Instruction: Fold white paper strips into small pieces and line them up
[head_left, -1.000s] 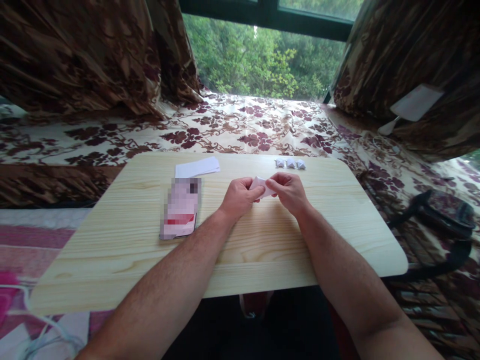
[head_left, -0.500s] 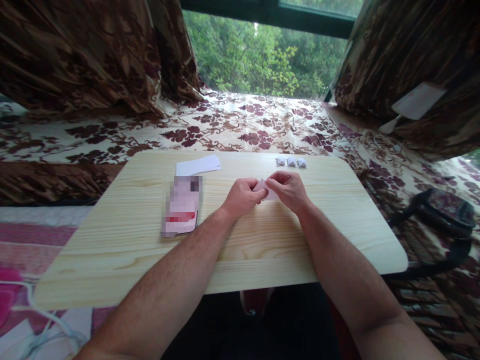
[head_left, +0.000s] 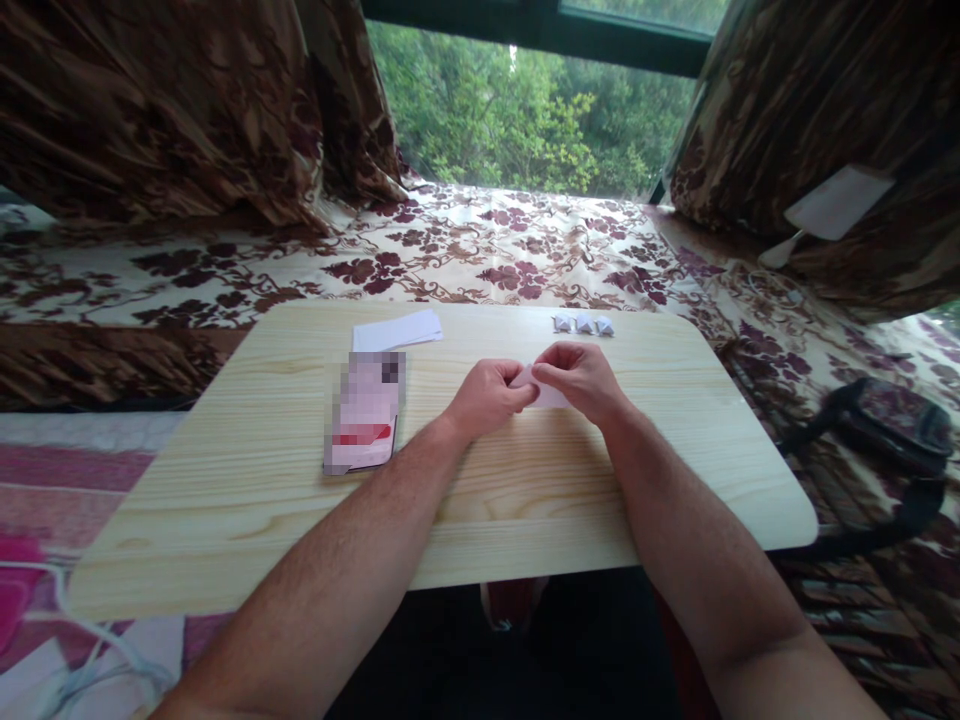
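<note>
Both hands meet over the middle of a light wooden table (head_left: 225,500). My left hand (head_left: 486,397) and my right hand (head_left: 581,380) pinch a small piece of white folded paper (head_left: 541,393) between their fingertips, low over the tabletop. Most of the paper is hidden by the fingers. Three small folded paper shapes (head_left: 583,323) lie in a row at the far edge, just beyond my right hand. A stack of white paper strips (head_left: 397,330) lies at the far edge to the left.
A phone-sized flat object (head_left: 364,412) lies left of my hands. Floral fabric (head_left: 465,250) covers the surface behind the table, with curtains (head_left: 150,100) on both sides of a window. A dark object with a cable (head_left: 892,430) sits at the right.
The hands have sunk slightly toward the table and the paper between them has turned flatter; the view shifted a little.
</note>
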